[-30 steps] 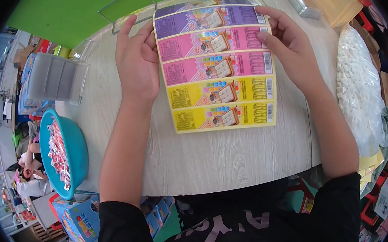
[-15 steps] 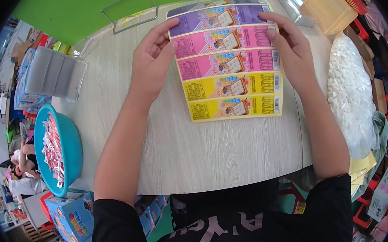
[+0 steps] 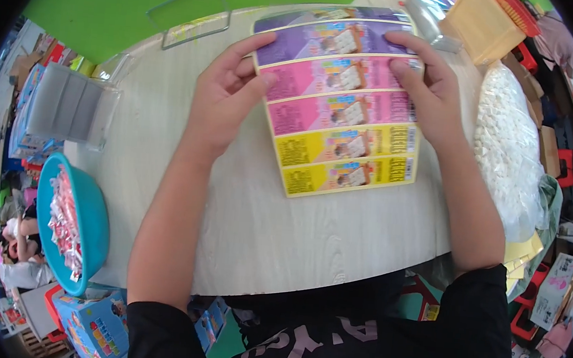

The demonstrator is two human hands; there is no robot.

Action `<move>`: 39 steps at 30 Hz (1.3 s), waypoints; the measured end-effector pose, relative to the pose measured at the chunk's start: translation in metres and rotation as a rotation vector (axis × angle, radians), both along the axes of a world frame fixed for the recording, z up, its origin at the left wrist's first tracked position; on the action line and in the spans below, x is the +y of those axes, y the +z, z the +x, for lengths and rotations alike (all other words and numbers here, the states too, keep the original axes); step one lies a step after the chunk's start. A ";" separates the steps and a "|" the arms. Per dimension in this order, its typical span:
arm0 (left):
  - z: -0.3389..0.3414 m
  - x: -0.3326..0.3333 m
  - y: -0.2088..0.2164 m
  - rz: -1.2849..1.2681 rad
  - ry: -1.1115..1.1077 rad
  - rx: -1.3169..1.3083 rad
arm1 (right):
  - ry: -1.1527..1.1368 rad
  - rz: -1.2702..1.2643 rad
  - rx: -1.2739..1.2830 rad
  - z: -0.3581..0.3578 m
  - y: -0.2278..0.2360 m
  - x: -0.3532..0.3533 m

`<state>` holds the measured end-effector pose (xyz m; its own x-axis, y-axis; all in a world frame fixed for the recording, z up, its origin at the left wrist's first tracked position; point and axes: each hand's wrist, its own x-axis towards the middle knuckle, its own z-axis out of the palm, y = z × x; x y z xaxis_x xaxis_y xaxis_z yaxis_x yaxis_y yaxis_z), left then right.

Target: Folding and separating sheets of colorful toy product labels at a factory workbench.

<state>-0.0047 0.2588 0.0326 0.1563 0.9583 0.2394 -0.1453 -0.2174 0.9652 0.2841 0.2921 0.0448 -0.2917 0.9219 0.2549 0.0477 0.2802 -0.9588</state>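
A sheet of stickers (image 3: pixel 333 108) hangs between my two hands over the table, banded in purple, pink and yellow, each band printed with a biscuit picture. My left hand (image 3: pixel 230 85) pinches its left edge near the purple and pink bands, thumb in front and fingers partly behind. At the opposite edge my right hand (image 3: pixel 430 89) grips it the same way, index finger on the purple band and thumb on the pink. The far end of the sheet curls back. Whether there is one sheet or several stacked, I cannot tell.
The pale wooden table (image 3: pixel 240 243) curves along its near edge. A teal basin (image 3: pixel 96 230) of small wrapped packets and a grey divided holder (image 3: pixel 68 107) stand left. A wire frame (image 3: pixel 189 17) sits by the green board (image 3: pixel 131 2). A large bag of white pieces (image 3: pixel 507 150) lies right.
The sheet sits slightly lower in the picture and its lower end has tipped a little toward me. Both hands keep their hold; the whole view has shifted slightly.
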 end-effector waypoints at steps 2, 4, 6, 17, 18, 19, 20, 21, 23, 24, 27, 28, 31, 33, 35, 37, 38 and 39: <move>-0.009 -0.001 0.001 -0.008 0.054 0.035 | -0.018 0.058 -0.043 -0.003 0.003 -0.001; -0.014 -0.005 0.004 -0.003 0.070 0.027 | -0.001 0.042 -0.011 -0.013 0.004 -0.005; -0.016 0.001 0.005 0.001 0.090 0.036 | 0.008 0.072 -0.007 -0.007 0.009 -0.006; -0.012 -0.005 0.003 0.314 0.299 0.526 | -0.063 0.430 -0.323 0.003 0.004 0.002; -0.012 -0.005 0.003 0.312 0.298 0.528 | -0.062 0.427 -0.321 0.002 0.006 -0.001; -0.011 -0.004 0.002 0.360 0.347 0.497 | -0.110 0.401 -0.352 -0.002 0.011 -0.006; -0.010 -0.002 0.000 0.408 0.397 0.465 | -0.158 0.375 -0.383 -0.004 0.013 -0.010; -0.011 -0.001 -0.001 0.402 0.395 0.463 | -0.158 0.369 -0.386 -0.003 0.012 -0.010; -0.014 0.001 0.004 0.535 0.424 0.616 | -0.176 0.454 -0.437 -0.001 0.012 -0.007; -0.012 0.001 0.006 0.568 0.431 0.601 | -0.195 0.482 -0.445 -0.002 0.012 -0.007; -0.017 0.002 0.002 0.540 0.445 0.674 | -0.213 0.408 -0.512 -0.001 0.016 -0.010; -0.017 0.003 0.002 0.540 0.453 0.674 | -0.207 0.413 -0.512 -0.001 0.017 -0.011; -0.010 0.005 0.002 0.589 0.432 0.574 | -0.236 0.517 -0.590 0.000 0.020 -0.014; -0.004 0.004 0.000 0.473 0.332 0.332 | -0.250 0.623 -0.616 0.002 0.018 -0.012; -0.004 0.003 0.001 0.445 0.333 0.339 | -0.266 0.795 -0.713 0.002 0.027 -0.013; -0.004 0.001 0.004 0.425 0.340 0.336 | -0.282 0.981 -0.810 -0.002 0.033 -0.014; -0.003 0.000 0.007 0.478 0.344 0.377 | -0.259 0.931 -0.789 -0.004 0.030 -0.016; -0.002 -0.002 0.009 0.531 0.351 0.417 | -0.236 0.883 -0.769 -0.007 0.031 -0.019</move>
